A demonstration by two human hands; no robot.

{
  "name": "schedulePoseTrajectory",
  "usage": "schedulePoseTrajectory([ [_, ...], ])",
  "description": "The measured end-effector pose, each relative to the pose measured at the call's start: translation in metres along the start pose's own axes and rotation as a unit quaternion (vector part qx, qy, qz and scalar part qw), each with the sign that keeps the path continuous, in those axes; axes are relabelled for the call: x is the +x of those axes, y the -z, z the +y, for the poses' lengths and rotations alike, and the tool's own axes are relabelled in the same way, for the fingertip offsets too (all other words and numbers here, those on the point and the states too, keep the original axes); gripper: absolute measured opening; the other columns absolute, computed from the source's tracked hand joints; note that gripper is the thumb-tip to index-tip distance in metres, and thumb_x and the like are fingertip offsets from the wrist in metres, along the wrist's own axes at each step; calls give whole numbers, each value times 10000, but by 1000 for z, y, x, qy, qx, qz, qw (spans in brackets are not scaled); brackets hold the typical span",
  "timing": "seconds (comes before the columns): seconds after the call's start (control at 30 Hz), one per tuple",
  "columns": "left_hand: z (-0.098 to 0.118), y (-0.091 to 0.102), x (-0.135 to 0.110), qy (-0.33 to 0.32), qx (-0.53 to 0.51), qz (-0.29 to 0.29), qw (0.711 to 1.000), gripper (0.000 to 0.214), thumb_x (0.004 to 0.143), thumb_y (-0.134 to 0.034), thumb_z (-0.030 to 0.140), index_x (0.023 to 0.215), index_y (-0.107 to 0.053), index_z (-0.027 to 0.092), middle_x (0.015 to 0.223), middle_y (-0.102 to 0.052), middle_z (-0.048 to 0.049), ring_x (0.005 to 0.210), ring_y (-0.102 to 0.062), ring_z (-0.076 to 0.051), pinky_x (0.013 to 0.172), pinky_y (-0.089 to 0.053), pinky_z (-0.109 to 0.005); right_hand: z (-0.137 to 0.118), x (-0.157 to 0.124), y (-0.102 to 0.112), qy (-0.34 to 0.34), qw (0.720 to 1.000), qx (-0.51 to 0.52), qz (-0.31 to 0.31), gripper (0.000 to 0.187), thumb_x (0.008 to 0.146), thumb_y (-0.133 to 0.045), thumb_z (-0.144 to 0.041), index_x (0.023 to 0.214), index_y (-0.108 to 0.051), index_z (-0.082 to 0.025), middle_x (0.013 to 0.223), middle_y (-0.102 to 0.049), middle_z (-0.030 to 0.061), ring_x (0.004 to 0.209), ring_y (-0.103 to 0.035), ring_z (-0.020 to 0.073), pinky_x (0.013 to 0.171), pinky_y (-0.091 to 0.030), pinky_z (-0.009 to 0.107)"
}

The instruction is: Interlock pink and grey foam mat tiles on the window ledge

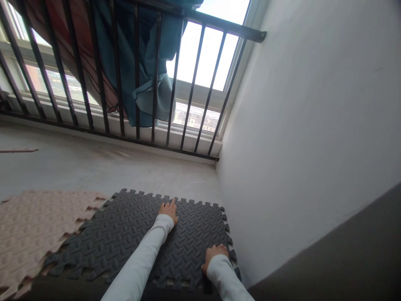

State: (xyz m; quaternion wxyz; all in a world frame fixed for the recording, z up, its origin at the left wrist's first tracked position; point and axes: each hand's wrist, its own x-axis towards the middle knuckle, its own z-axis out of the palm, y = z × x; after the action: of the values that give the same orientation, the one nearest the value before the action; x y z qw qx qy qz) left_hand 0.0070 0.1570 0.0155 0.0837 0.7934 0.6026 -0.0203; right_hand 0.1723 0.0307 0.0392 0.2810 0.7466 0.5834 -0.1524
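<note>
A dark grey foam puzzle mat [125, 225] with a raised tread pattern and toothed edges lies in front of me. My left hand [168, 210] rests on its upper surface near the far edge, fingers stretched out and apart. My right hand [215, 256] presses on the mat close to its right edge; its fingers are bent and the thumb stands apart from them. Neither hand shows anything gripped. To the left, a pale pink foam puzzle mat [40, 225] lies beside the dark one, with a toothed border along the dark mat's left side.
A white wall [307, 138] rises just right of the dark mat. Beyond the light floor [150, 171] stands a black metal railing [138, 75] before a window, with blue and reddish curtains [125, 54] behind its bars. A thin pinkish strip [19, 150] lies at far left.
</note>
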Motion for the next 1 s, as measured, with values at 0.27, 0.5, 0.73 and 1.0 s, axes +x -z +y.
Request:
schedulePoseTrajectory([
  [0.27, 3, 6, 11, 15, -11, -8, 1000, 588, 677, -443, 363, 1231, -418, 167, 1325, -411, -106, 1178, -367, -295, 995, -134, -587, 1, -5, 1, -6, 1000, -4, 1, 749, 605, -589, -448, 1236, -431, -75, 1286, -378, 229, 1214, -304, 341, 986, -272, 478],
  [0.5, 21, -14, -59, 31, -42, 30, 998, 606, 743, -348, 362, 1304, -302, 136, 1391, -274, -140, 1193, -371, -300, 998, 66, -602, 0, -7, 15, 8, 1000, 25, 14, 562, 544, -656, -358, 1067, -594, -164, 1120, -573, 144, 1100, -466, 304, 924, -365, 443],
  [0.73, 35, -31, -150, 172, -34, 61, 983, 557, 750, -354, 325, 1259, -389, 100, 1335, -362, -185, 1235, -296, -334, 1025, -7, -553, 2, -14, 14, 12, 999, 18, 28, 525, 598, -615, -382, 1070, -594, -153, 1115, -576, 144, 1114, -453, 302, 929, -365, 426],
  [1.0, 10, -10, -166, 190, -46, 27, 980, 568, 754, -368, 414, 1270, -378, 177, 1212, -506, -193, 1145, -413, -345, 988, -40, -577, 3, -14, 19, 12, 998, 55, 24, 520, 581, -647, -345, 1063, -598, -156, 1138, -560, 149, 1067, -496, 299, 883, -415, 402],
])
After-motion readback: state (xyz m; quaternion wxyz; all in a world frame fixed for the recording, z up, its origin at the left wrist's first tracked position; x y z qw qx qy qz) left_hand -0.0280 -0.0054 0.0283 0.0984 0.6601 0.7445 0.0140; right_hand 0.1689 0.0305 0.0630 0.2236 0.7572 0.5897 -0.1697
